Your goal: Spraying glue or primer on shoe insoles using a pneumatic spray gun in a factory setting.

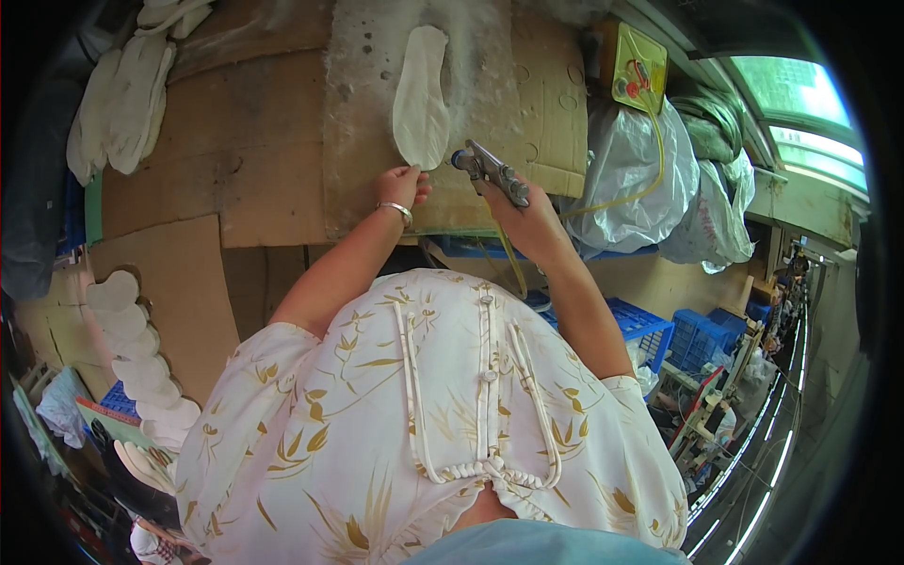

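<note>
A white insole (422, 104) lies lengthwise on a cardboard sheet coated with whitish residue. My left hand (406, 185) pinches its near end between thumb and fingers. To the right, my right hand (524, 215) is wrapped round the handle of a metal spray gun (494, 172). The gun's blue-tipped nozzle points left, toward the near part of the insole, and does not touch it. A yellow hose (509, 256) hangs below the gun. Whether the trigger is pressed, I cannot tell.
White insoles (122, 108) are piled at the far left of the cardboard-covered table (273, 179). More white insoles (141, 353) overlap in a row at lower left. Plastic bags (631, 174) and a yellow container (639, 68) flank the table's right side. Blue crates (702, 341) stand beyond my right arm.
</note>
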A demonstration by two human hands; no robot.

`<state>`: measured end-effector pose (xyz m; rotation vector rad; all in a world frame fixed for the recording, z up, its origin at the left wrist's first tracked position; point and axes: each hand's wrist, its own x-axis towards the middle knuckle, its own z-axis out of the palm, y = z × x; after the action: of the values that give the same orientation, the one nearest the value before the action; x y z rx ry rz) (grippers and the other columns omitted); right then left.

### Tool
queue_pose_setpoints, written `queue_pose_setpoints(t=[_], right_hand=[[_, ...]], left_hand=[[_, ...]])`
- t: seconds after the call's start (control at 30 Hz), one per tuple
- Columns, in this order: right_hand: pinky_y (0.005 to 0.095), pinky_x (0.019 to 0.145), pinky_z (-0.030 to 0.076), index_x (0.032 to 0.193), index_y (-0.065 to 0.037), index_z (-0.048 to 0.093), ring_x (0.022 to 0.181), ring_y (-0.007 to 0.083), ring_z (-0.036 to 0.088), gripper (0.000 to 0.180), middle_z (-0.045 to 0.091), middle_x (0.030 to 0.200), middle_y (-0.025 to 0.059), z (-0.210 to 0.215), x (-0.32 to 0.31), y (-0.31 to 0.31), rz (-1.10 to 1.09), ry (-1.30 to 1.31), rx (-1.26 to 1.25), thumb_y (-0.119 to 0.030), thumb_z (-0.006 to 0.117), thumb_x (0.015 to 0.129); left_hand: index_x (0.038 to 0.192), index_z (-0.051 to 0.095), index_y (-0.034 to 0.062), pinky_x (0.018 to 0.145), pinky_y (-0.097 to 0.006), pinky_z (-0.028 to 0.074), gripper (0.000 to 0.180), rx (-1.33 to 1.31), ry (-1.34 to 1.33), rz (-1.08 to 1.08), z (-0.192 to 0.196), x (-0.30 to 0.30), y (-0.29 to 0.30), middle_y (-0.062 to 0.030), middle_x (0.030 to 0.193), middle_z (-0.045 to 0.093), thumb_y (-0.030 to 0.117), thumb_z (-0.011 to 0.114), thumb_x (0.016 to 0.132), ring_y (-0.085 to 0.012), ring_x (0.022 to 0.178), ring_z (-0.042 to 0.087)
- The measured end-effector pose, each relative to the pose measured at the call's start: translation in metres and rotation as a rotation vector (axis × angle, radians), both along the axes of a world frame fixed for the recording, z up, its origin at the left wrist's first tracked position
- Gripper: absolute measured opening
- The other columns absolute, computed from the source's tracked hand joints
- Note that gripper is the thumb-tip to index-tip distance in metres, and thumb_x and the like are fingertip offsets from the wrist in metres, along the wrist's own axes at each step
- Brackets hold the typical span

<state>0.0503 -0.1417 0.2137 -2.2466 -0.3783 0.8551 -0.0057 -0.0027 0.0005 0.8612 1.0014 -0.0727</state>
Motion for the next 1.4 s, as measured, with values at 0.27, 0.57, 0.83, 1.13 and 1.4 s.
queue_pose_setpoints(t=[0.27,0.57,0.83,1.13,1.4], right_hand=[[0.0286,0.051,0.036,0.08,0.0,0.054,0.055,0.0112,0.038,0.031,0.045,0.057,0.0028,-0.009,0.036,0.03,-0.031,-0.135,0.171,-0.031,0.056,0.084],[0.0261,0.043,0.032,0.069,-0.004,0.054,0.045,0.0086,0.039,0.035,0.045,0.053,-0.0005,0.006,0.077,0.064,-0.153,-0.221,0.205,-0.036,0.056,0.083],[0.0267,0.051,0.036,0.074,-0.001,0.058,0.054,0.0094,0.042,0.032,0.047,0.057,-0.0002,0.021,0.07,0.061,-0.179,-0.141,0.133,-0.032,0.058,0.082],[0.0281,0.05,0.034,0.081,-0.001,0.054,0.055,0.0098,0.038,0.032,0.044,0.058,0.0008,0.004,0.021,0.004,0.028,-0.03,0.072,-0.033,0.056,0.084],[0.0271,0.054,0.036,0.083,-0.001,0.055,0.057,0.0099,0.039,0.03,0.045,0.06,0.0018,-0.002,0.028,-0.013,0.016,-0.082,0.108,-0.031,0.056,0.084]], left_hand=[[0.094,0.056,0.0,0.044,-0.021,0.048,0.02,-0.001,0.02,-0.016,0.004,0.0,0.001,-0.0084,0.086,0.063,0.018,0.056,0.084,-0.014,0.057,0.061],[0.093,0.057,0.0011,0.042,-0.022,0.047,0.02,0.0,0.028,-0.013,0.001,0.001,0.0,-0.008,0.085,0.064,0.019,0.056,0.084,-0.014,0.057,0.061],[0.094,0.056,0.0017,0.043,-0.022,0.047,0.02,-0.014,0.028,-0.023,0.004,0.0,0.001,-0.008,0.085,0.064,0.02,0.056,0.084,-0.0144,0.058,0.061],[0.095,0.055,0.0021,0.044,-0.022,0.047,0.021,-0.03,0.022,-0.006,0.008,0.001,-0.002,-0.0085,0.083,0.063,0.02,0.055,0.085,-0.0147,0.058,0.061],[0.094,0.054,0.0029,0.045,-0.022,0.048,0.019,-0.002,-0.014,0.053,0.008,0.002,-0.005,-0.0074,0.081,0.062,0.019,0.055,0.084,-0.0145,0.06,0.061]])
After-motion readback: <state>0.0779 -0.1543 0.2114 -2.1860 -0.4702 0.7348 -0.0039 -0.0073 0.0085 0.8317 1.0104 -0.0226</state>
